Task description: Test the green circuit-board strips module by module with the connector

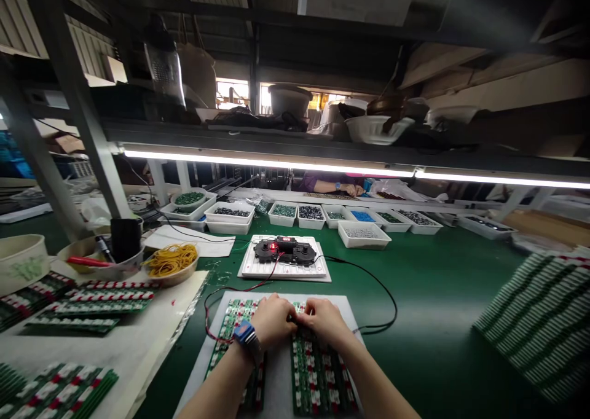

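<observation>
My left hand (273,319), with a blue strap (246,335) round its wrist, has its fingers bent and pinched at the inner edges of two green circuit board panels. My right hand (324,321) is closed the same way, its fingertips nearly touching the left ones. Whatever is between the fingertips is too small and covered to make out. The left circuit board panel (225,328) is partly under my left hand and forearm. The right circuit board panel (318,373) carries rows of white and red parts. Both lie on a pale mat (279,382).
Beyond the mat, a black device (286,251) with a red light and cables rests on a white tray (249,270). Parts bins (364,234) line the back. Board stacks (537,321) stand right; yellow rubber bands (173,260) fill a bowl left. A co-worker's hand (353,189) shows behind.
</observation>
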### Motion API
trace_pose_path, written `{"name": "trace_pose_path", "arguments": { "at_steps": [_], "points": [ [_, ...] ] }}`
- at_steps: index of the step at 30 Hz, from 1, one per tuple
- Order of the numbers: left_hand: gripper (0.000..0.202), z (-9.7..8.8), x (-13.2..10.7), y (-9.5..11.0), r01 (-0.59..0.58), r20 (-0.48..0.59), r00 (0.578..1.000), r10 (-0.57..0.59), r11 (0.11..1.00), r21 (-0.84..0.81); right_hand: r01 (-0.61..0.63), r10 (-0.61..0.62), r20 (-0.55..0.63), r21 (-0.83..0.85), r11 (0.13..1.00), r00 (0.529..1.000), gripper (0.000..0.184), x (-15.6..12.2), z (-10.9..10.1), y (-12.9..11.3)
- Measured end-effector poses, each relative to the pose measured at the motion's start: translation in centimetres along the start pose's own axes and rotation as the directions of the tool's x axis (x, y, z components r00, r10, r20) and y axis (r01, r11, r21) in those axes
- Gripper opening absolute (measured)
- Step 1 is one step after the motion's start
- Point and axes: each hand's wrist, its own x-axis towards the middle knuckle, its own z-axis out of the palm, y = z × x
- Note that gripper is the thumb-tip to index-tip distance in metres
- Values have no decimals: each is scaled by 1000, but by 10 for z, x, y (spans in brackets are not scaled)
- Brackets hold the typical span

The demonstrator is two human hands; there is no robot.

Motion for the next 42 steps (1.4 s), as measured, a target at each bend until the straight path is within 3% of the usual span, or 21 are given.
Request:
{"name": "trace_pose_path", "arguments": {
  "at_steps": [12,17,21,25,42],
  "points": [
    [25,-3,5,3,40,40,998,-42,999,33,58,-57,35,-45,997,998,15,-1,-12,0],
    [27,6,-6,4,79,-18,997,-78,997,16,99,-99,3,-36,994,995,18,-10,-11,1],
    [24,18,-15,3,114,-138,983,-121,992,-54,64,-62,-105,11,998,992,23,-20,0,5],
    [22,22,-16,3,106,-176,977,-118,991,-78,46,-51,-179,-31,998,983,23,-25,10,5],
    [23,23,-15,1,73,-162,983,-84,995,-68,-20,21,-154,7,1000,988,21,-20,10,2]
  ]
}}
